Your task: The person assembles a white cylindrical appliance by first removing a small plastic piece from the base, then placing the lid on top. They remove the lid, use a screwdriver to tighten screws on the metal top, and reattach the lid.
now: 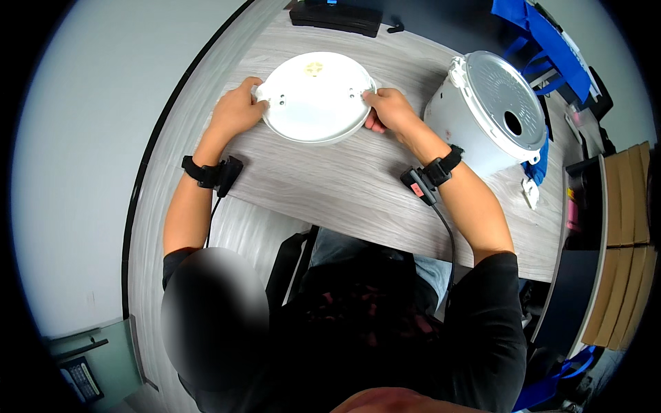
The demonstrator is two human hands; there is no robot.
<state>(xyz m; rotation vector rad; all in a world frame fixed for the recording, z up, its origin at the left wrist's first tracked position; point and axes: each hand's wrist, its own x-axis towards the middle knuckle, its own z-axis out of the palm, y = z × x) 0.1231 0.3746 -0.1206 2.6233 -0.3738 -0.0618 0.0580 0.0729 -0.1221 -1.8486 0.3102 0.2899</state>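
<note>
A round white plastic cover is held between my two hands above the far part of the table. Small dark holes sit near its left and right sides, and a yellowish round mark shows near its far edge. My left hand pinches the left rim with the thumb on top. Gripping the right rim is my right hand, its lower fingers curled underneath. To the right stands a white rice-cooker-like body, topped by a grey metal lid with many small perforations and one large dark hole.
The grey wood-grain table runs along a wall on the left. A black case lies at the back. Blue bags and a small white part are on the right, near stacked cardboard boxes. Cables hang from both wrist straps.
</note>
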